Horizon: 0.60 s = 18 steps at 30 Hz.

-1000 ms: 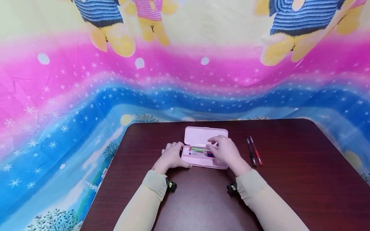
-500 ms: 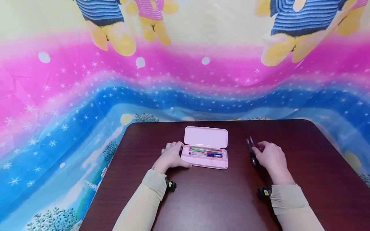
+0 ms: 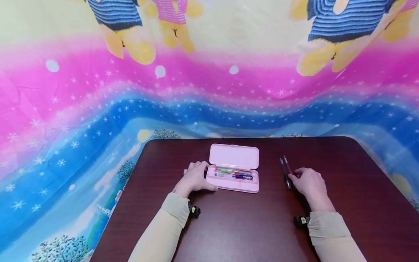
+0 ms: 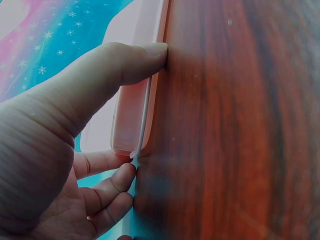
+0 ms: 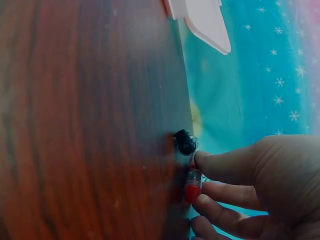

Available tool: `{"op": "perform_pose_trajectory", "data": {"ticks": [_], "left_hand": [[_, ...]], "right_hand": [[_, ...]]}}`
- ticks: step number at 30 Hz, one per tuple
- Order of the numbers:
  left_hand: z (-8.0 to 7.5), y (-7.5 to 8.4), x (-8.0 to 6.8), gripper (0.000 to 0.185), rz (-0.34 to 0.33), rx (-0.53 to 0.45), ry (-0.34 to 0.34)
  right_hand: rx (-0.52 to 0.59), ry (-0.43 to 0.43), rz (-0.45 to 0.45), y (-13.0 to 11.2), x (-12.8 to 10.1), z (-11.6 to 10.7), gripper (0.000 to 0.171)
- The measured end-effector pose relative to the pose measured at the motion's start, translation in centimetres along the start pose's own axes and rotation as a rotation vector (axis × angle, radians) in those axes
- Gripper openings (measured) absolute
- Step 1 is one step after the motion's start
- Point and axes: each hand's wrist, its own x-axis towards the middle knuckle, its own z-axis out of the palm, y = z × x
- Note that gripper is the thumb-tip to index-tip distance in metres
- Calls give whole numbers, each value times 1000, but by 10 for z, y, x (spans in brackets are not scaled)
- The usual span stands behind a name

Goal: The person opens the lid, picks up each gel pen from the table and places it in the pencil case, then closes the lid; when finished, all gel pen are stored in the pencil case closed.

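Observation:
A pink pencil case (image 3: 234, 186) lies open on the table, its lid (image 3: 234, 155) folded back. Several pens (image 3: 234, 171), with green, red and blue parts, lie inside. My left hand (image 3: 195, 177) holds the case at its left end, thumb on the front edge and fingers at the end wall, as the left wrist view shows. To the right of the case, my right hand (image 3: 309, 183) pinches a red pen (image 5: 192, 191) between thumb and fingers. A black pen (image 3: 286, 176) lies close beside the red one, apart from the fingers.
The dark wooden table (image 3: 242, 225) has rounded far corners. Behind it hangs a patterned cloth (image 3: 209, 80) with bears and snowflakes. Each wrist wears a small black camera (image 3: 194, 211).
My right hand has left the pencil case, moved right to the two pens and taken hold of the red one. The left hand has stayed at the case.

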Motion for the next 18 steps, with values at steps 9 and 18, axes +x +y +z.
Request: {"op": "perform_pose_trajectory", "data": {"ticks": [9,18], "left_hand": [[0,0,0,92,-14,6,-3],[-1,2,0,92,-12,2,-4]], "right_hand": [[20,-18,-2,-1,-2,-1,39],[45,10,-1,3,-2,-1,35]]}}
